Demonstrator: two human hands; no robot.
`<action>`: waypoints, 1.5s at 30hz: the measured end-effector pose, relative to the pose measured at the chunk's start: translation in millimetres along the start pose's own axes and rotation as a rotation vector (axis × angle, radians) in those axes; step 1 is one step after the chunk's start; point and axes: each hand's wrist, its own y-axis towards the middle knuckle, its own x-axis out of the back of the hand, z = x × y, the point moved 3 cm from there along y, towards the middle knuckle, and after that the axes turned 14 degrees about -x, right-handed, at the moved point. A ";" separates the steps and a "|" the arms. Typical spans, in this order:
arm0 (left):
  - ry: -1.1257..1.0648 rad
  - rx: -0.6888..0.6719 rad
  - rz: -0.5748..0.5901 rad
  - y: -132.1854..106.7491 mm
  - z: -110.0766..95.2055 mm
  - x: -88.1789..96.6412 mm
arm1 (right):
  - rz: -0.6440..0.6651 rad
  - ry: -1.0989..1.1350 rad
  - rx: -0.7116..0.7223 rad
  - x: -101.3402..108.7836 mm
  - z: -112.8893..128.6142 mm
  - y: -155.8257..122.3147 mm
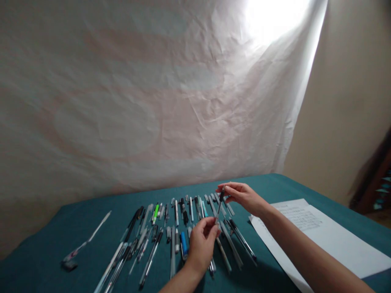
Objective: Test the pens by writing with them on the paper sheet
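Observation:
A slim pen (pixel 219 206) with a clear barrel and a dark upper part is held slantwise between both hands above the table. My left hand (pixel 203 242) pinches its lower end. At the upper, dark end, the fingertips of my right hand (pixel 240 195) are closed on it. Beneath and around the hands, many pens lie in two rough rows, among them a blue marker (pixel 183 244) beside my left wrist and a bright green highlighter (pixel 155 212) farther left. A black-capped clear pen (pixel 242 240) lies just right of my left hand.
Sheets of paper (pixel 339 240), one with writing, lie on the right of the green-covered table (pixel 39 260). A thin whitish strip with a dark end (pixel 87 242) lies at the left. Behind the table hangs a pale sheet (pixel 171 101).

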 end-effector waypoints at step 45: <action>-0.029 0.002 0.038 -2.5 4.8 -6.3 | -0.357 -1.322 0.390 -7.2 -2.5 -6.3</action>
